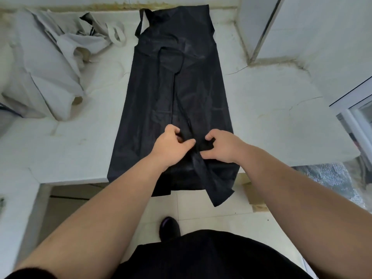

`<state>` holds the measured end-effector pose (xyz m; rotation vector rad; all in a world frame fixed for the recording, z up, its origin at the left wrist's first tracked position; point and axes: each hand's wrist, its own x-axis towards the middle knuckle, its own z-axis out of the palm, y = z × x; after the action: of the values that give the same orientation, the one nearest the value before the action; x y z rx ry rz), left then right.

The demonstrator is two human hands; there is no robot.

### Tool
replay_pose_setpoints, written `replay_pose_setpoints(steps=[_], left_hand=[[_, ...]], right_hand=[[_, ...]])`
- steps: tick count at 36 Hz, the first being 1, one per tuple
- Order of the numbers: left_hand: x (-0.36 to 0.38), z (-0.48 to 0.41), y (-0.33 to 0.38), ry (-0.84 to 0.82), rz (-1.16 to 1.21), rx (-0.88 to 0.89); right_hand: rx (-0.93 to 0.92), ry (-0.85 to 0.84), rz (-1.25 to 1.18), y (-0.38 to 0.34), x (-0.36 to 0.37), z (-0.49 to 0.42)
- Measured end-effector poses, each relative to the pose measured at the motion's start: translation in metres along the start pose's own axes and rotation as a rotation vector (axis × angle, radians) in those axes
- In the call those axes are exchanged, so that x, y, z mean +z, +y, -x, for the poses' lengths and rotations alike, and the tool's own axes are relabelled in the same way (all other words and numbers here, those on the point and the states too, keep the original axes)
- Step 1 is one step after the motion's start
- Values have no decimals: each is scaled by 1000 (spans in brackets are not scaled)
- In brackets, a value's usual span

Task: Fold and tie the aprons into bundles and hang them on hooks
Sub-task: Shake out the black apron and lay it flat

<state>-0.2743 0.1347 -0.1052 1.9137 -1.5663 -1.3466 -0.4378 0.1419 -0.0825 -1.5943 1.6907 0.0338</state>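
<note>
A black apron (177, 87) lies folded into a long narrow strip on the white counter (271, 117), its neck loop at the far end and its near end hanging over the counter's front edge. A thin black strap runs down its middle toward me. My left hand (171, 146) pinches the fabric near the strap at the apron's near end. My right hand (221, 146) grips a fold of the same fabric just to the right. The two hands are almost touching.
A heap of light grey aprons (50, 67) lies on the counter at the left. A white wall corner (281, 27) and a window frame (354, 109) stand at the right. Below the counter are a tiled floor and my shoe (169, 228).
</note>
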Motion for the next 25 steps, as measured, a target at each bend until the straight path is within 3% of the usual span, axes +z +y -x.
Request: replay_pose_setpoints(steps=[4, 7, 14, 17, 25], left_hand=[[4, 15, 2, 18, -302, 14], [8, 24, 3, 64, -286, -18], [14, 38, 0, 82, 379, -137], [19, 47, -5, 113, 508, -120], [20, 66, -27, 182, 116, -20]], right_hand=[[-64, 13, -4, 6, 7, 5], [-107, -5, 24, 11, 10, 9], [-203, 6, 112, 23, 13, 22], [-242, 48, 174, 25, 21, 27], [-265, 96, 228, 27, 29, 32]])
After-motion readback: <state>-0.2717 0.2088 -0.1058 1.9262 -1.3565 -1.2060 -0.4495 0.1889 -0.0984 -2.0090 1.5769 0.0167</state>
